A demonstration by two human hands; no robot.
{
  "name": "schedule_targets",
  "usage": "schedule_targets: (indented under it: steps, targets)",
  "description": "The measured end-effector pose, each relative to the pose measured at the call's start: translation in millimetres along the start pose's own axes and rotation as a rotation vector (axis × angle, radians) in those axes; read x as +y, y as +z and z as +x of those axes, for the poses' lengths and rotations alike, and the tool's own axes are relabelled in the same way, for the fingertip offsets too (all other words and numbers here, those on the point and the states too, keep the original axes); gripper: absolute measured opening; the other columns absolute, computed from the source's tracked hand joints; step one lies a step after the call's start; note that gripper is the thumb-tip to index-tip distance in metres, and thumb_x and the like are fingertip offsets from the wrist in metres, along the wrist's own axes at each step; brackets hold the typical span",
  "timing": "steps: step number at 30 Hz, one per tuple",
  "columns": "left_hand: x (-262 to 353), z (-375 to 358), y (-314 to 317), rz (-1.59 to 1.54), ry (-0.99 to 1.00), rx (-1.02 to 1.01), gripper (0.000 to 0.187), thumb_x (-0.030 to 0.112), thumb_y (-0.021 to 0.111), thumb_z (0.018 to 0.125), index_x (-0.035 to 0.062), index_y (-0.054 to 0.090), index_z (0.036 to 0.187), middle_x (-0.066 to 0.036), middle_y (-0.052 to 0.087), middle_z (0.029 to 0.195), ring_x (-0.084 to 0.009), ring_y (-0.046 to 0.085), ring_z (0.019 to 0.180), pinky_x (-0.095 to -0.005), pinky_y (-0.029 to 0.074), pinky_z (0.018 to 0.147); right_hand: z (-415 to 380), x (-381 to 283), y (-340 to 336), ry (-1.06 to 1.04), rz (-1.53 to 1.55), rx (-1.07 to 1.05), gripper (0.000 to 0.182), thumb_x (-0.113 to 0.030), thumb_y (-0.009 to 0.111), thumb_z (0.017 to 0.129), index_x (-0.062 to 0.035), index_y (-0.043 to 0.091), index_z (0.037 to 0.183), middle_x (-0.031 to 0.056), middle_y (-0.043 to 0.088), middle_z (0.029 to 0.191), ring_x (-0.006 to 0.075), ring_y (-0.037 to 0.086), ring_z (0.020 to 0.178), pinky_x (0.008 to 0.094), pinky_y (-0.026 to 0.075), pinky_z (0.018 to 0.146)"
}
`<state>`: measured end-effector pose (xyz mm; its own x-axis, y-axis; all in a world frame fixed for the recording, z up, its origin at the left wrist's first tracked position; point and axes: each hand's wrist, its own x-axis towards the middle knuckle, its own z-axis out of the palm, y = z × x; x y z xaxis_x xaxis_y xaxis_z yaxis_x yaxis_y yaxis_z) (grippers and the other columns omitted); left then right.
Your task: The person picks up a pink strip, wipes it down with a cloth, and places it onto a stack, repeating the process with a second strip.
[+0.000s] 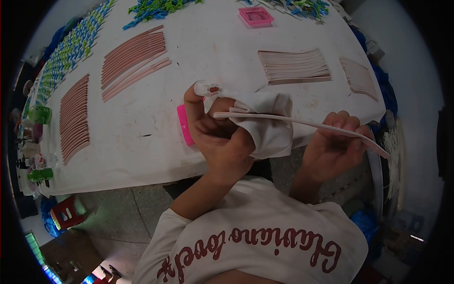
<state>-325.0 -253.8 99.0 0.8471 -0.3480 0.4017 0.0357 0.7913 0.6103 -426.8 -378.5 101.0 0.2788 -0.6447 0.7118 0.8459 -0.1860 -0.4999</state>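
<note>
Between my two hands stretches a long, thin pale-pink strip (302, 122), slightly bent toward its right end. My left hand (217, 137) grips a white cloth (276, 135) that lies against the strip near its left end. A white wrap (204, 88) covers a fingertip of this hand. The fingers of my right hand (333, 144) are curled around the strip toward its other end. Partly hidden behind my left hand is a bright pink object (185, 125) on the table.
Rows of similar pinkish strips lie on the white table (156, 156): two groups at left (74, 120) (134, 59), two paler ones at right (295, 66) (358, 78). A pink square dish (256, 17) and blue-green pieces (156, 8) are farther back. Bottles (40, 162) line the left edge.
</note>
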Motion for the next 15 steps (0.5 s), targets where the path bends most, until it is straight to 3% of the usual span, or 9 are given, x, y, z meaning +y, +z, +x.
schedule_targets:
  steps: [2, 4, 6, 7, 9, 11, 12, 13, 15]
  targets:
    - [7, 1, 15, -0.063, -0.138, 0.286, 0.067, -0.008, 0.05, 0.063, 0.0057, 0.029, 0.125, -0.009, 0.064, 0.088, -0.0125, 0.061, 0.078, -0.0241, 0.049, 0.071, 2, -2, 3, 0.03, -0.01, 0.037, 0.011, -0.017, 0.051, 0.091, -0.0079, 0.052, 0.096, 0.0065, 0.053, 0.082, 0.0165, 0.048, 0.076, 0.0276, 0.042, 0.066]
    - [8, 0, 13, -0.036, -0.112, 0.266, 0.063, -0.008, 0.051, 0.065, 0.0058, 0.03, 0.123, -0.009, 0.064, 0.088, -0.0121, 0.06, 0.079, -0.0234, 0.048, 0.071, 5, -4, -1, 0.054, -0.024, 0.073, 0.01, -0.019, 0.052, 0.091, -0.0097, 0.054, 0.092, 0.0028, 0.051, 0.079, 0.0143, 0.044, 0.075, 0.0263, 0.039, 0.065]
    - [8, 1, 11, -0.023, -0.093, 0.236, 0.059, -0.007, 0.052, 0.067, 0.0059, 0.032, 0.122, -0.009, 0.065, 0.089, -0.0118, 0.06, 0.08, -0.0226, 0.047, 0.071, 13, -7, -13, 0.096, 0.292, 0.114, 0.008, -0.016, 0.055, 0.088, -0.0084, 0.052, 0.09, 0.0028, 0.051, 0.079, 0.0138, 0.044, 0.074, 0.0262, 0.039, 0.064]
    - [8, 3, 10, -0.02, -0.073, 0.262, 0.054, -0.006, 0.055, 0.07, 0.0061, 0.033, 0.119, -0.006, 0.063, 0.085, -0.0104, 0.059, 0.078, -0.0217, 0.046, 0.071, 16, -7, -18, 0.082, 0.275, 0.112, 0.008, -0.016, 0.055, 0.088, -0.0084, 0.052, 0.09, 0.0028, 0.051, 0.079, 0.0138, 0.044, 0.074, 0.0262, 0.039, 0.064]
    - [7, 4, 5, -0.021, -0.044, 0.176, 0.04, 0.003, 0.064, 0.078, 0.0069, 0.039, 0.109, 0.001, 0.056, 0.078, -0.0075, 0.053, 0.075, -0.0206, 0.044, 0.071, 30, -12, -30, 0.26, 0.768, 0.284, 0.011, -0.015, 0.054, 0.088, -0.005, 0.052, 0.093, 0.0065, 0.054, 0.087, 0.0161, 0.049, 0.077, 0.0281, 0.043, 0.068]
    - [3, -2, 5, 0.005, -0.058, 0.179, 0.038, 0.008, 0.067, 0.078, 0.0073, 0.041, 0.105, 0.003, 0.05, 0.079, -0.0064, 0.05, 0.074, -0.0213, 0.044, 0.069, 37, -10, -41, 0.419, 1.082, 0.401, 0.01, -0.013, 0.055, 0.087, -0.0032, 0.052, 0.089, 0.0049, 0.053, 0.084, 0.0154, 0.049, 0.075, 0.0266, 0.042, 0.067]
    - [-9, -17, -22, 0.132, -0.03, 0.149, 0.056, 0.025, 0.06, 0.086, 0.0066, 0.033, 0.131, -0.012, 0.053, 0.116, -0.0253, 0.059, 0.098, -0.0417, 0.054, 0.084, 34, -9, -43, 0.44, 1.157, 0.443, 0.01, -0.012, 0.055, 0.086, -0.0031, 0.052, 0.089, 0.0038, 0.053, 0.083, 0.0147, 0.049, 0.075, 0.0263, 0.041, 0.067]
    - [-11, -19, -29, 0.085, -0.059, 0.125, 0.056, 0.025, 0.06, 0.086, 0.0066, 0.033, 0.131, -0.012, 0.053, 0.116, -0.0253, 0.059, 0.098, -0.0417, 0.054, 0.084, 32, -5, -44, 0.466, 1.241, 0.487, 0.01, -0.011, 0.056, 0.086, -0.003, 0.052, 0.089, 0.0028, 0.053, 0.082, 0.0139, 0.048, 0.074, 0.026, 0.041, 0.066]
    - [-17, -21, -32, 0.331, -0.059, -0.007, 0.062, 0.031, 0.06, 0.086, 0.0081, 0.029, 0.135, -0.016, 0.051, 0.119, -0.0296, 0.058, 0.103, -0.0433, 0.052, 0.087, 25, 1, -45, 0.492, 1.375, 0.411, 0.009, -0.011, 0.056, 0.087, -0.0039, 0.052, 0.09, 0.0013, 0.053, 0.08, 0.0131, 0.048, 0.073, 0.0255, 0.04, 0.065]
